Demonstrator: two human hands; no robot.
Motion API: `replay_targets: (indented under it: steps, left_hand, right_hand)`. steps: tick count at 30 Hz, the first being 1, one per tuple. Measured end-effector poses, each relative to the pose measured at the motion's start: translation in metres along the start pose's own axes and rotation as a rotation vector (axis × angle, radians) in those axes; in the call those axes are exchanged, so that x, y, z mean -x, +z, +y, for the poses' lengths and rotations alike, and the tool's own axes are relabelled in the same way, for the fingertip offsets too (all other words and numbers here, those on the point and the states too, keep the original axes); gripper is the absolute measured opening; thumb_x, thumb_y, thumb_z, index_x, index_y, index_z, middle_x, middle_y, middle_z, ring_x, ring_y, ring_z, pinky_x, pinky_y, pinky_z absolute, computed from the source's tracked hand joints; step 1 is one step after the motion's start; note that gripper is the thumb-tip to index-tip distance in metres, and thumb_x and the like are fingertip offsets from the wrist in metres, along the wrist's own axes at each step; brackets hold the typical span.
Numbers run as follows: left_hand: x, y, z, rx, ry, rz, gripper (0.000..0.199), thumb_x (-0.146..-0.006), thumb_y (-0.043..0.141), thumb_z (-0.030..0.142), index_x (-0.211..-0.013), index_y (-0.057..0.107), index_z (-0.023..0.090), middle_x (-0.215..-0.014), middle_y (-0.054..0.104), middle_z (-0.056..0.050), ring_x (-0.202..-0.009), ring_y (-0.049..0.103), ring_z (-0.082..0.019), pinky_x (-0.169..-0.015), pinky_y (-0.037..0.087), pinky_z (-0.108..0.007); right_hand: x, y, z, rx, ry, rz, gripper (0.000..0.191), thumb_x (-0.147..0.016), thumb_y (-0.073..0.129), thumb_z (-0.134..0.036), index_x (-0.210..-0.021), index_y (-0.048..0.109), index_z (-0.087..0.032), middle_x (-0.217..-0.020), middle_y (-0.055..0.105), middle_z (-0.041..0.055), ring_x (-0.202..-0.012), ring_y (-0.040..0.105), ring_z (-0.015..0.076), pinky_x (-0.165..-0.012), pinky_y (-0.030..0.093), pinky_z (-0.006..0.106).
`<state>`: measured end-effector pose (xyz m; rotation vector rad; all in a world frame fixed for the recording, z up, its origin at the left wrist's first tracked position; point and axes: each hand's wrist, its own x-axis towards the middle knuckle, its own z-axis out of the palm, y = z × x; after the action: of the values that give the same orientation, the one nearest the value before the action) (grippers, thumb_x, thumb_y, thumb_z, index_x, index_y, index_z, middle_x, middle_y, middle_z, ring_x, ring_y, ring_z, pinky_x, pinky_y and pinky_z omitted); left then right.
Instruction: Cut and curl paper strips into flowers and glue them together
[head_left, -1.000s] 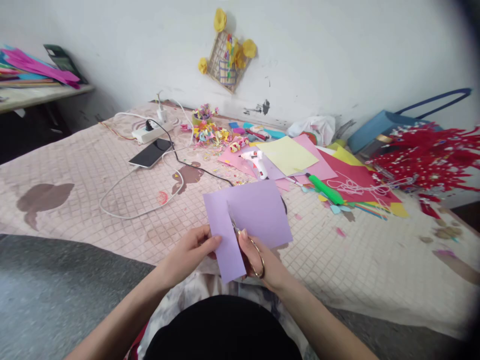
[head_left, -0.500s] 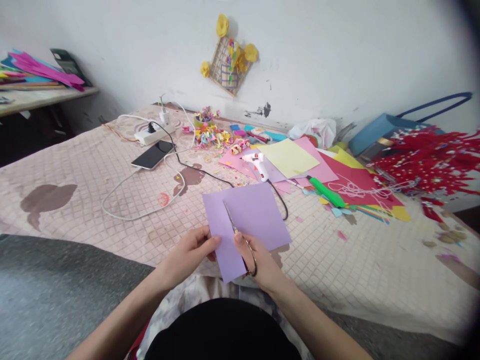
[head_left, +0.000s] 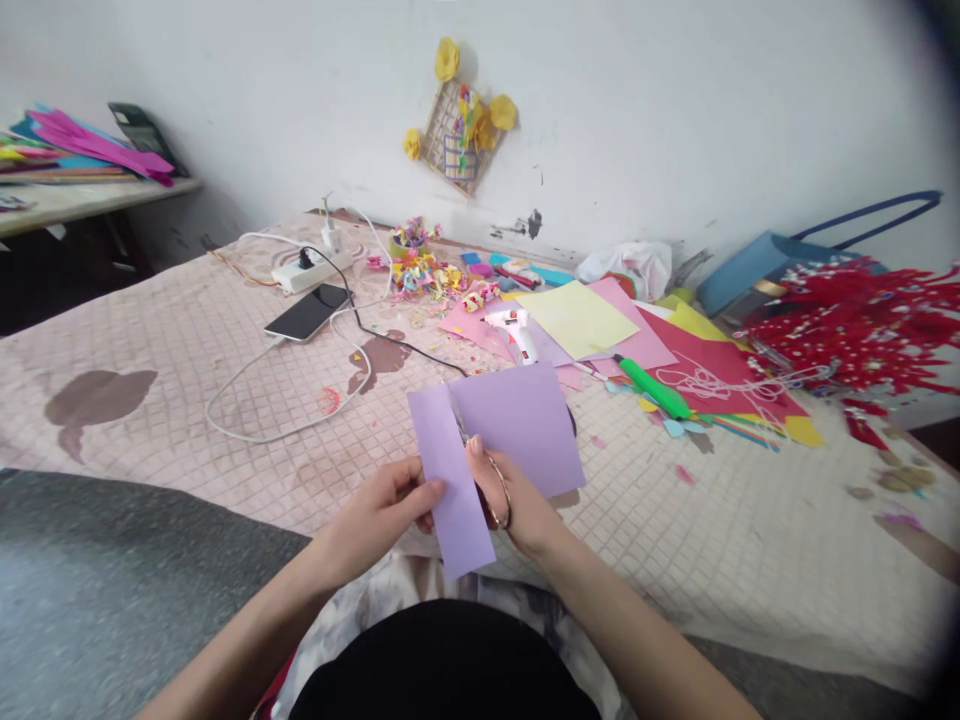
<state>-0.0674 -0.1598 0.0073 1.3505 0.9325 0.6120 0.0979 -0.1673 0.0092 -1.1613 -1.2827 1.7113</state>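
A sheet of purple paper [head_left: 517,425] is held above the near edge of the table, with a long cut running up it. My left hand [head_left: 401,500] pinches the left strip of the sheet, thumb on top and fingers behind. In my right hand [head_left: 517,500] is a pair of scissors [head_left: 501,490]; the thumb rests along the near end of the blades. Those blades lie in the cut, close to the sheet's far edge, partly hidden by the paper. The strip stays joined to the rest only near the top, as far as I can see.
Behind the sheet lie a white glue gun [head_left: 517,330], a pale yellow sheet [head_left: 581,318] and a green cutter-like tool [head_left: 651,386]. A phone [head_left: 307,312] and a power strip [head_left: 311,270] with cables sit left. Red beaded decorations [head_left: 847,320] and a blue bag [head_left: 757,265] stand right.
The scissors have moved further up the purple paper, and the cut is longer. The left strip now stands apart from the larger piece. My left hand keeps its pinch on it.
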Motion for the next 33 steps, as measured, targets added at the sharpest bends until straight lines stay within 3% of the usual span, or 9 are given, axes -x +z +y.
replay_targets:
  steps: [12, 17, 27, 30, 33]
  left_hand:
    - [0.001, -0.002, 0.002, -0.01, -0.016, 0.024, 0.028, -0.084, 0.052, 0.04, -0.078, 0.059, 0.014, -0.071, 0.056, -0.002, -0.067, 0.053, -0.014, -0.064, 0.044, -0.027]
    - [0.001, -0.002, 0.0, -0.016, -0.007, 0.019, 0.028, -0.084, 0.051, 0.041, -0.077, 0.059, 0.014, -0.071, 0.056, -0.002, -0.066, 0.051, -0.014, -0.062, 0.043, -0.026]
    - [0.003, -0.005, -0.003, -0.016, -0.02, 0.006, 0.028, -0.083, 0.053, 0.041, -0.076, 0.059, 0.014, -0.07, 0.056, -0.002, -0.066, 0.052, -0.014, -0.062, 0.043, -0.026]
    - [0.003, -0.009, -0.003, -0.051, -0.029, 0.041, 0.03, -0.083, 0.052, 0.042, -0.072, 0.057, 0.015, -0.066, 0.054, -0.001, -0.064, 0.052, -0.014, -0.061, 0.043, -0.026]
    - [0.002, -0.012, -0.004, -0.056, -0.054, 0.078, 0.031, -0.082, 0.052, 0.044, -0.074, 0.058, 0.015, -0.069, 0.056, -0.002, -0.068, 0.054, -0.016, -0.065, 0.045, -0.027]
  right_hand:
    - [-0.008, 0.002, 0.006, -0.103, -0.018, 0.007, 0.059, -0.079, 0.042, -0.069, -0.07, 0.06, -0.014, -0.05, 0.054, 0.0003, -0.04, 0.047, 0.0099, -0.042, 0.041, 0.024]
    - [-0.01, 0.0, 0.003, -0.072, 0.004, 0.009, 0.062, -0.079, 0.035, -0.072, -0.06, 0.054, -0.016, -0.047, 0.05, -0.0003, -0.04, 0.045, 0.0096, -0.038, 0.035, 0.021]
    - [-0.018, -0.005, 0.015, 0.002, -0.023, 0.101, 0.059, -0.079, 0.041, -0.069, -0.048, 0.043, -0.019, -0.037, 0.036, -0.0047, -0.032, 0.035, 0.0073, -0.035, 0.027, 0.022]
    - [-0.009, -0.019, 0.009, 0.128, -0.011, 0.143, 0.048, -0.082, 0.046, -0.06, -0.058, 0.047, -0.019, -0.041, 0.04, -0.0056, -0.034, 0.036, 0.0079, -0.037, 0.028, 0.022]
    - [0.002, -0.052, 0.0, 0.422, -0.125, 0.357, 0.032, -0.08, 0.055, -0.049, -0.067, 0.049, -0.02, -0.051, 0.048, -0.0041, -0.045, 0.044, 0.0111, -0.045, 0.033, 0.023]
